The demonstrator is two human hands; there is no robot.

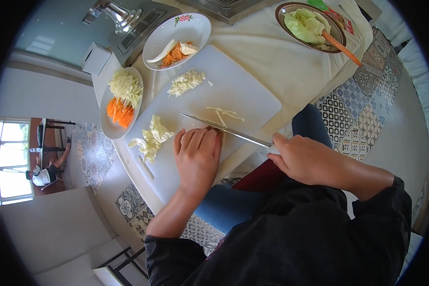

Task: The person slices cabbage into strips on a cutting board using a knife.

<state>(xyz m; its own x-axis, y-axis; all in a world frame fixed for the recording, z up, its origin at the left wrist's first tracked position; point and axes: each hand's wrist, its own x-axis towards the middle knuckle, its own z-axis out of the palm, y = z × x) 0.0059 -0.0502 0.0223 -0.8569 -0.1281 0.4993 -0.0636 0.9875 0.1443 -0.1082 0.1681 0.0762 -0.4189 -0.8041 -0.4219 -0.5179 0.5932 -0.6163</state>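
My right hand grips a kitchen knife by its handle, the blade reaching left across the white cutting board. Beside the blade, my left hand presses down on the board with curled fingers; whatever lies under them is hidden. Thin pale strips lie just past the blade. Farther up the board is a heap of chopped cabbage. Crumpled pale cabbage leaves rest left of my left hand.
An oval plate holds shredded cabbage and shredded carrot. A flowered bowl has carrot shreds and pale pieces inside. At the far right, a brown-rimmed bowl contains cabbage leaves and a carrot. A person sits in the background.
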